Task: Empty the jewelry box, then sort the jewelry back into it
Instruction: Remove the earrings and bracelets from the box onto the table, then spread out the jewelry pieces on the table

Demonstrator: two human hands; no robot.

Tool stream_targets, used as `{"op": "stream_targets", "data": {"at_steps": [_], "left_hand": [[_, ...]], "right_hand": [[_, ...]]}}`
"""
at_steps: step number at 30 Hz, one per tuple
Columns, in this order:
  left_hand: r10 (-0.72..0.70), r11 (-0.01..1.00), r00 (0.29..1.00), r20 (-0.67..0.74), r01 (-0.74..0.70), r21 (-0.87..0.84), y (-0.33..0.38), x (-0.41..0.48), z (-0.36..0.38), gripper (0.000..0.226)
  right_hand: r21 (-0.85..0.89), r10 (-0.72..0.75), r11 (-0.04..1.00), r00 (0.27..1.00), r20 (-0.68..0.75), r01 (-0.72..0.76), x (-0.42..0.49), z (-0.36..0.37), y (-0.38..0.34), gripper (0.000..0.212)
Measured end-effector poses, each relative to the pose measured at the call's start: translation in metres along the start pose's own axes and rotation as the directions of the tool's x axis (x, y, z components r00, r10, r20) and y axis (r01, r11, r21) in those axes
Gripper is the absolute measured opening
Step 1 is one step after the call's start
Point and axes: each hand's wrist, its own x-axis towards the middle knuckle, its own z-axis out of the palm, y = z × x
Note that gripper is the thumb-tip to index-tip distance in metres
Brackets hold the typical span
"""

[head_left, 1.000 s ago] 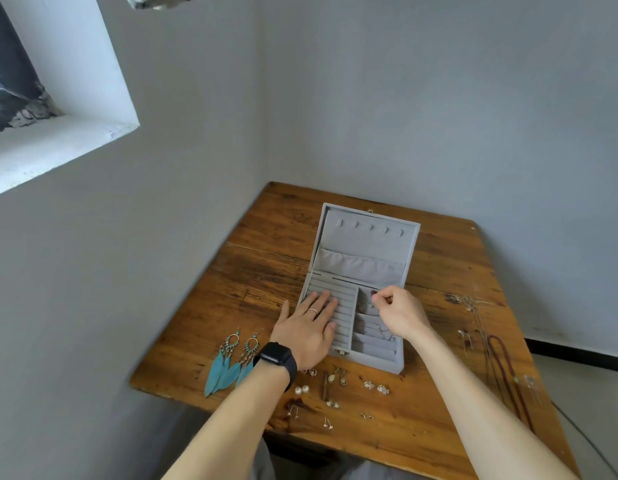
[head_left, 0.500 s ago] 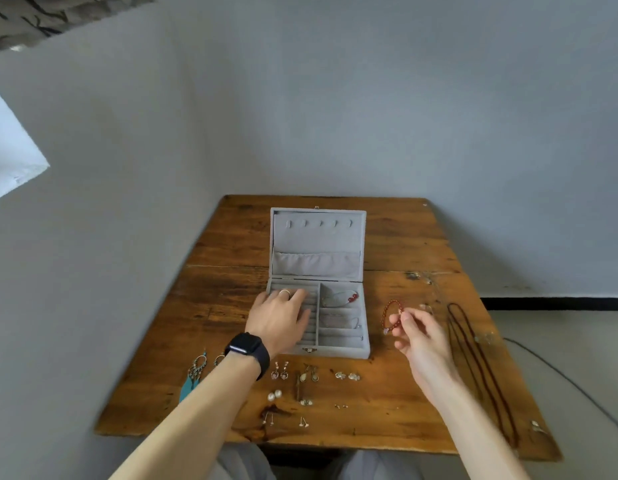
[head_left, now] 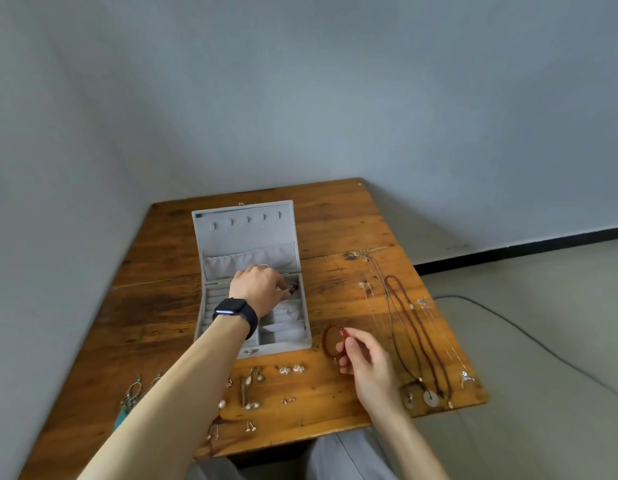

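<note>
Two hands, two jobs here. Your right hand [head_left: 364, 363] pinches a red bead bracelet [head_left: 332, 341] between thumb and fingertips, holding it up just off the table [head_left: 162, 323] to the right of the jewelry box [head_left: 247, 237], probably so the loop hangs free and doesn't tangle before you lay it down. Your left hand [head_left: 259, 289], the one with the dark watch [head_left: 236, 311], reaches into the far right compartment, fingertips closing around a small red-beaded piece [head_left: 293, 289]; whether it's truly gripped, I can't tell. Near your left forearm lie earrings [head_left: 290, 368] in loose pairs, with teal feather earrings [head_left: 127, 401] further left. Beyond your right hand, long necklaces [head_left: 415, 327] are stretched out straight, likely to keep the chains from knotting. The box isn't empty yet, so you look to be in the emptying stage.
</note>
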Motion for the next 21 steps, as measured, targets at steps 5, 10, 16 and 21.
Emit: {"op": "stream_targets", "data": {"at_steps": [5,10,16,21], "left_hand": [[-0.047,0.999,0.999,-0.012,0.046,-0.029,0.009,0.001,0.006,0.023],[-0.094,0.988,0.994,-0.057,0.086,-0.132,0.008,-0.005,0.008,0.019],[-0.238,0.827,0.963,-0.127,0.132,-0.547,-0.005,-0.031,0.002,0.016],[-0.298,0.677,0.934,-0.197,0.061,-0.734,-0.014,-0.070,-0.006,0.016]], "right_hand": [[0.023,0.010,1.000,1.000,0.000,-0.010,0.001,-0.002,-0.001,0.019],[0.008,0.013,1.000,1.000,0.007,-0.013,0.000,0.000,-0.004,0.017],[-0.145,0.016,0.989,1.000,0.011,-0.014,0.009,0.001,-0.007,0.020],[-0.499,-0.101,0.863,0.994,-0.027,0.075,0.042,0.006,-0.020,0.019]]}}
